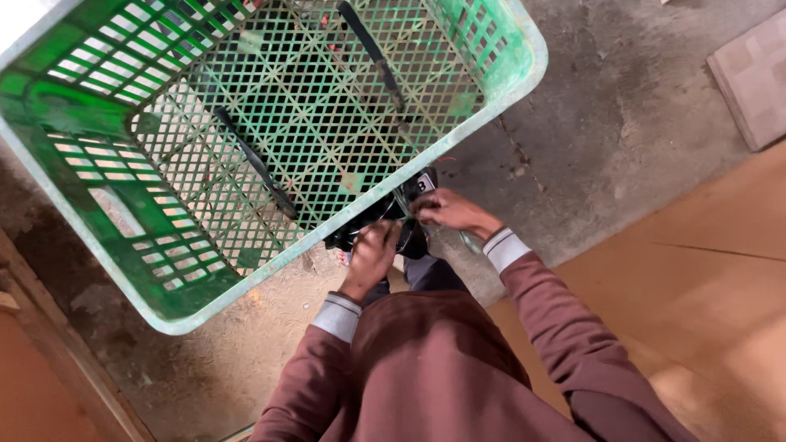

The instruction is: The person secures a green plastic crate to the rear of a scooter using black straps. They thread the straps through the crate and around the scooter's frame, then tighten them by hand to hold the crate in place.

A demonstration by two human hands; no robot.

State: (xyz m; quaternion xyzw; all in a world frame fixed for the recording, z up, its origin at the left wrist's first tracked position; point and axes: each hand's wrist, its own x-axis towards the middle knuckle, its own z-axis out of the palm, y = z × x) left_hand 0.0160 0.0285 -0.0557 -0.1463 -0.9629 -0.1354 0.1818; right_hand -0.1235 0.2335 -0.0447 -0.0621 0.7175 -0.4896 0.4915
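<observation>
Both hands clasp a black part: left hand [372,250] below, right hand [446,211] above, crate [344,221] rim touching. Best keep the lower grip firm while upper fingers work.

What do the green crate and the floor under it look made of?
Green crate: moulded plastic by the look, dull and scuffed, with lattice walls and a rounded rim. Floor: likely bare concrete, grey, rough, stained and cracked.

Left hand [372,254] and right hand [449,211] close together, fingers curled; both forearms extended forward, maroon sleeves with grey cuffs.
</observation>
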